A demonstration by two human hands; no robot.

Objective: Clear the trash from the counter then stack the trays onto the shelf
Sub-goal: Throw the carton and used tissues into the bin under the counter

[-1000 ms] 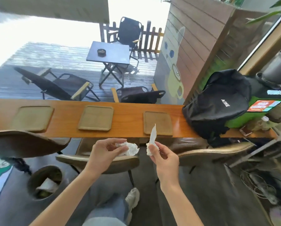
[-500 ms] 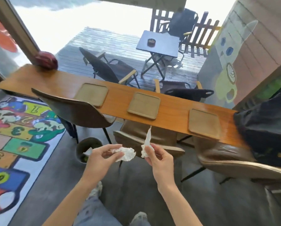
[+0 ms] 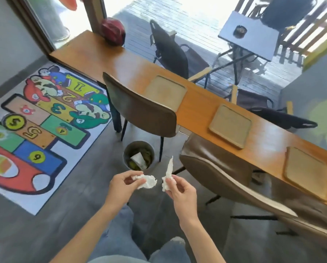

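Observation:
My left hand [image 3: 122, 188] pinches a crumpled white tissue [image 3: 147, 182]. My right hand [image 3: 179, 192] grips a twisted white tissue strip [image 3: 168, 173] that points upward. Both hands hover just in front of a small round trash bin [image 3: 139, 155] on the floor, which holds paper and green scraps. Three tan square trays lie along the wooden counter [image 3: 121, 61]: a left tray [image 3: 165, 92] partly behind a chair back, a middle tray [image 3: 230, 126] and a right tray [image 3: 306, 170].
Two brown chairs stand at the counter, one [image 3: 139, 109] behind the bin and one [image 3: 225, 173] to its right. A colourful hopscotch mat [image 3: 35, 130] covers the floor at left. A dark red round object [image 3: 113, 34] sits on the counter's far end.
The view has swung left and down, so the bin now lies just beyond my hands. Both hands still hold their tissues and have come closer to the bin.

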